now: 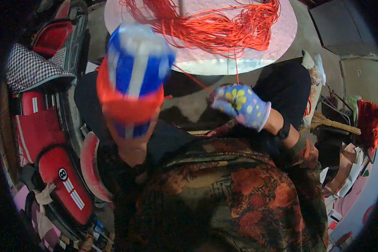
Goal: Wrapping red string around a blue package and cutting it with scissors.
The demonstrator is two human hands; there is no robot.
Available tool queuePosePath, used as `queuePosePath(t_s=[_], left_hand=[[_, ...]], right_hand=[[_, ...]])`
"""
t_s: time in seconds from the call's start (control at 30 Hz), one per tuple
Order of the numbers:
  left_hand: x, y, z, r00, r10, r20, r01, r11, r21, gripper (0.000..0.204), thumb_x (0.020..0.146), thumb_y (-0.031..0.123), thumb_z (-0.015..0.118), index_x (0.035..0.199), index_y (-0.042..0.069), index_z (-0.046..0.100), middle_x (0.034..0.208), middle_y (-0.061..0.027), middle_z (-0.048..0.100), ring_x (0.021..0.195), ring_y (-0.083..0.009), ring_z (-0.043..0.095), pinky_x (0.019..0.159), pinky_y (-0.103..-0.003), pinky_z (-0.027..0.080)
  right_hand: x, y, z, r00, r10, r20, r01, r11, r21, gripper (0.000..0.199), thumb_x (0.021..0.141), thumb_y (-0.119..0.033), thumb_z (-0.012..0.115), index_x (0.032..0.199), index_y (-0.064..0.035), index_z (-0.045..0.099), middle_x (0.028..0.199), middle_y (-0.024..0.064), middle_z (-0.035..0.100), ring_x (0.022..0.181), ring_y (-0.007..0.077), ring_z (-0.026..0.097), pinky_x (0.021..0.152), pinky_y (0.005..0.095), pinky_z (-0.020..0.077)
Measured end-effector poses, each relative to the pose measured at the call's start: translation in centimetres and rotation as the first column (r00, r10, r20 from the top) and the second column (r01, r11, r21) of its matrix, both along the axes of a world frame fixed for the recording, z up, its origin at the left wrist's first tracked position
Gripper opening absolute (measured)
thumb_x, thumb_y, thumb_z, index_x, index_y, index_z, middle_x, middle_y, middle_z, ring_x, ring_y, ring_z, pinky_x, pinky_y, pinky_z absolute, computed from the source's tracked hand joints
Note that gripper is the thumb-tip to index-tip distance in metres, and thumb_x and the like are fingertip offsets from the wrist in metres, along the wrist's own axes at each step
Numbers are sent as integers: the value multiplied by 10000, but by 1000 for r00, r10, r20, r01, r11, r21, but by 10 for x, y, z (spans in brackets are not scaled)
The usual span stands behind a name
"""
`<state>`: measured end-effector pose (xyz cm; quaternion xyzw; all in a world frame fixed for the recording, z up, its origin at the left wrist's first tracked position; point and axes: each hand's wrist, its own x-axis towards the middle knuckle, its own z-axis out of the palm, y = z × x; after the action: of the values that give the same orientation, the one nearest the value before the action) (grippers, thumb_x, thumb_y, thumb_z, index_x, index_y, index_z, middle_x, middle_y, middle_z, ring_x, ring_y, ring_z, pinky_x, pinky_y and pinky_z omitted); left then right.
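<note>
My left hand (134, 80) is raised at the left, close to the camera, in a blue, white and orange-red covering that looks like a glove. Motion blurs it, so its fingers do not show clearly. A short bit of red sticks out at its right side. My right hand (239, 105), in a purple glove with yellow flowers and dots, is closed on a thin red cord (237, 71) above my lap. The cord runs up to a large loose heap of red cord (222, 31) on a round pink-topped table (281, 54). Another strand slants from the table toward my right hand.
Along the left stands a vehicle with red-and-black seat parts (67, 185), a checked cloth (33, 69) lying over it. A straw broom (336, 124) and assorted papers and bags lie at the right. My knees are under the table's near edge.
</note>
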<state>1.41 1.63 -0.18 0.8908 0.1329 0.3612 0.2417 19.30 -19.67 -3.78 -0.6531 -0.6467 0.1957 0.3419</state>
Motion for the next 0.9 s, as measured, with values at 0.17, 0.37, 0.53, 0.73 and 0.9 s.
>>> queuePosePath(t_s=[0.17, 0.37, 0.53, 0.73, 0.9], left_hand=[[1, -19, -23, 998, 58, 9, -25, 560, -828, 342, 830, 194, 694, 1094, 12, 576, 1007, -56, 601, 900, -166, 610, 795, -317, 505], [5, -14, -13, 896, -437, -84, -46, 99, -994, 374, 789, 214, 731, 1062, 4, 584, 921, -39, 614, 804, -96, 595, 734, -271, 503], [-2, -14, -1, 790, -597, 140, -10, -241, -970, 460, 763, 249, 721, 1127, 23, 557, 982, -38, 616, 880, -105, 603, 805, -255, 490], [-11, -15, -1, 938, -182, 296, 205, -398, -894, 590, 845, 351, 641, 1299, 19, 463, 1193, -105, 583, 1070, -192, 591, 933, -339, 479], [7, -16, -7, 926, 104, 363, 377, -249, -892, 509, 942, 343, 536, 1319, 10, 455, 1227, -107, 571, 1104, -202, 583, 939, -365, 476]], right_hand=[[-23, 3, 58, 976, 135, 170, -102, 977, -190, 231, 900, -291, 589, 776, -99, 552, 668, 133, 590, 616, 353, 593, 547, 426, 474], [16, 32, 73, 979, -166, -121, 158, 985, -76, 191, 844, -289, 688, 842, -99, 661, 697, 90, 642, 625, 201, 624, 589, 308, 477], [24, 21, 17, 822, -253, -511, 128, 955, -268, 196, 860, -243, 666, 917, -55, 655, 788, 65, 660, 733, 118, 612, 692, 280, 484], [2, -8, 11, 899, -102, -427, -4, 970, -241, 207, 935, -212, 547, 999, -30, 622, 896, 143, 646, 864, 327, 624, 753, 359, 489], [-1, 4, 28, 946, 130, 296, -53, 966, -255, 188, 848, -248, 636, 870, -64, 606, 848, 153, 635, 834, 344, 632, 694, 411, 499]])
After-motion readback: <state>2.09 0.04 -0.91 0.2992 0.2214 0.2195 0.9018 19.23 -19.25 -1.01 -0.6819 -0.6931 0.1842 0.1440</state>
